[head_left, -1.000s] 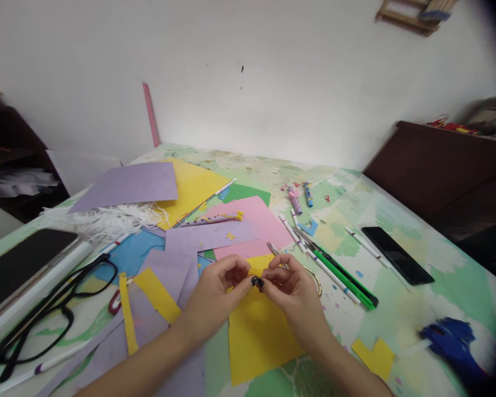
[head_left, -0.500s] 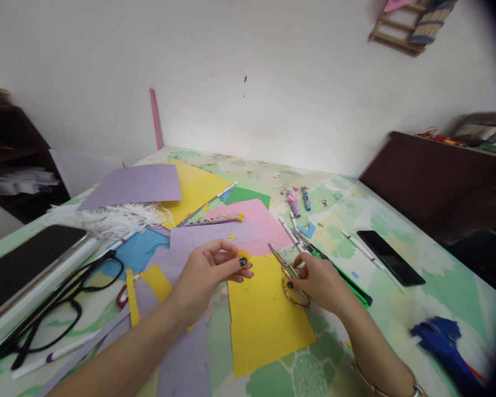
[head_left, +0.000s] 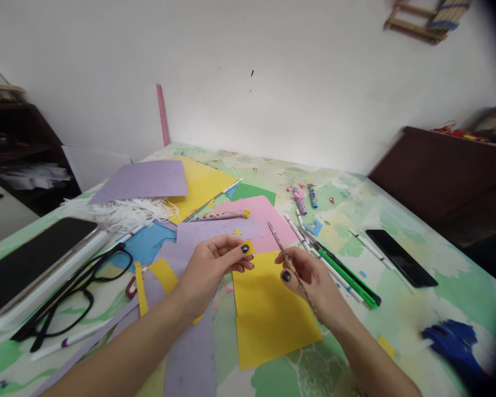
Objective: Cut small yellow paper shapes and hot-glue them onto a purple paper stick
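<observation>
Between thumb and fingers, my left hand (head_left: 215, 264) pinches a small yellow paper piece (head_left: 248, 245). My right hand (head_left: 312, 278) is closed on a pair of scissors (head_left: 278, 238), lifted off the table with the blades pointing up and toward the left. The scissors' handles are mostly hidden by my fingers. Below and between both hands lies a yellow sheet (head_left: 268, 320). A tiny yellow paper cutout (head_left: 237, 232) rests on the purple paper (head_left: 215, 232) just beyond my left hand.
A green box cutter (head_left: 347, 278) and white sticks lie right of my right hand, then a phone (head_left: 400, 257) and a blue glue gun (head_left: 454, 344). Black glasses (head_left: 82, 292), a tablet (head_left: 33, 259) and white string (head_left: 124, 212) lie left. Small decorated rolls (head_left: 312, 196) stand farther back.
My right hand has picked the scissors up off the yellow sheet and turned their blades upward. My left hand still pinches the yellow piece, now showing more of it. The view has shifted slightly.
</observation>
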